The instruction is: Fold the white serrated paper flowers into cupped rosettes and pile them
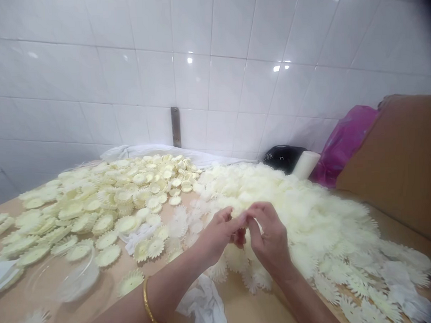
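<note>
Beyond a crumpled cloth (205, 305) on the worktop (247, 309), the left hand (220, 234) and right hand (271, 239) meet with fingers pinched together, on what I cannot tell, above the near edge of the heaped petals (331, 223), with toothed discs (123, 197) piled to the left and a white roll (306, 165) farther back.

Far wall (189, 30) shows on my feed as smooth, glossy tile with bright glints, plus a dull, dark metal-looking strip (176, 127). The discs (107, 255) on the left seem matt and papery. Right-hand pile (330, 218) looks thin and frilly, cloth or paper, can't tell. Far right: shiny crinkled plastic bag (345, 133), matt cardboard box (395, 164). The bangle (146, 298) is polished, gold-coloured metal. Counter (242, 306) looks smooth.
</note>
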The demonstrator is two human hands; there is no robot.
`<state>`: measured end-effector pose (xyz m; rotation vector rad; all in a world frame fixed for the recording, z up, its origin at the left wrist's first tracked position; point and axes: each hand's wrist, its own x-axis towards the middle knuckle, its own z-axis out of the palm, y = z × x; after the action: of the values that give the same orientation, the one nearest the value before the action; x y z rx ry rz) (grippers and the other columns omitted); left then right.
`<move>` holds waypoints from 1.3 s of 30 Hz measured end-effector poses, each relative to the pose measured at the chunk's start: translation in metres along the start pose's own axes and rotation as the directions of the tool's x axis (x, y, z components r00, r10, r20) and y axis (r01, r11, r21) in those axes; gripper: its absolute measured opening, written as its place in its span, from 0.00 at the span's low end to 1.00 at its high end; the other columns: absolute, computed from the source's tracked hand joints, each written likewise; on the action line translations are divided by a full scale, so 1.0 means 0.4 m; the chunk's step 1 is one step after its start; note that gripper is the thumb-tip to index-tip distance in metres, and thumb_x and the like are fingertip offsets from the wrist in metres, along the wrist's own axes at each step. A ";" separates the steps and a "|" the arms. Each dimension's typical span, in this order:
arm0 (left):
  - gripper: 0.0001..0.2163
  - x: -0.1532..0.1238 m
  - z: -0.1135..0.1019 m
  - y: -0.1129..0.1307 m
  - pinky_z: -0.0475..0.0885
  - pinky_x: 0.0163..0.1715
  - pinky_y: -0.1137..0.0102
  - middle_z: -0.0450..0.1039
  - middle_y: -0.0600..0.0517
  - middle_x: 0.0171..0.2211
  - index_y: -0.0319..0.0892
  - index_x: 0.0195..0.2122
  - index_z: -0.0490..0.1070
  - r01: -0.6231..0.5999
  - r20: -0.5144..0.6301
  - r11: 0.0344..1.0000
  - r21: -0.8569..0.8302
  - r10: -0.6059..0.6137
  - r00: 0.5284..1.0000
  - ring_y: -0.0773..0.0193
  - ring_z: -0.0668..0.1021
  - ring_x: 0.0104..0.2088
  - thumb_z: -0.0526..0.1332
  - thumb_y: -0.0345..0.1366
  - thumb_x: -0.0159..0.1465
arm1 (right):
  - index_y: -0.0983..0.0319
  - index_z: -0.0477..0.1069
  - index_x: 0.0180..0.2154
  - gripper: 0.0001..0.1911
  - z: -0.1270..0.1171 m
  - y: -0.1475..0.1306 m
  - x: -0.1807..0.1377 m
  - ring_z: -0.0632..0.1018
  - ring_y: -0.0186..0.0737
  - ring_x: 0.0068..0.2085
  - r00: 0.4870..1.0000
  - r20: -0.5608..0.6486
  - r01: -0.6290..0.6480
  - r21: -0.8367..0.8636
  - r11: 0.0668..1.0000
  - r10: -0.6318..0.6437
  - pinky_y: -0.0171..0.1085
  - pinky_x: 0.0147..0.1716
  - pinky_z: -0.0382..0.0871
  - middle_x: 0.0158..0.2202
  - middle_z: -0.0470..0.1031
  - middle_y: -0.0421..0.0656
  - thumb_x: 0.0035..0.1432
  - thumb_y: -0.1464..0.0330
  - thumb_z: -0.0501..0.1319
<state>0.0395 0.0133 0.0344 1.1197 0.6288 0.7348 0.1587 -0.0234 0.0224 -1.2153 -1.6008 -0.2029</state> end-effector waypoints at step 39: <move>0.13 0.006 -0.040 -0.004 0.52 0.13 0.75 0.55 0.59 0.09 0.42 0.15 0.51 -0.008 -0.030 0.959 0.282 0.017 0.999 0.75 0.57 0.10 0.56 0.33 0.51 | 0.60 0.55 0.23 0.10 -0.043 0.110 0.032 0.65 0.38 0.26 0.876 -0.272 -0.461 -0.232 0.856 0.398 0.38 0.27 0.58 0.24 0.62 0.42 0.56 0.66 0.48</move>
<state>0.0290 0.0240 0.0274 1.3766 0.7714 0.6892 0.2049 -0.0064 0.0212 -1.6910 -1.0961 -0.2764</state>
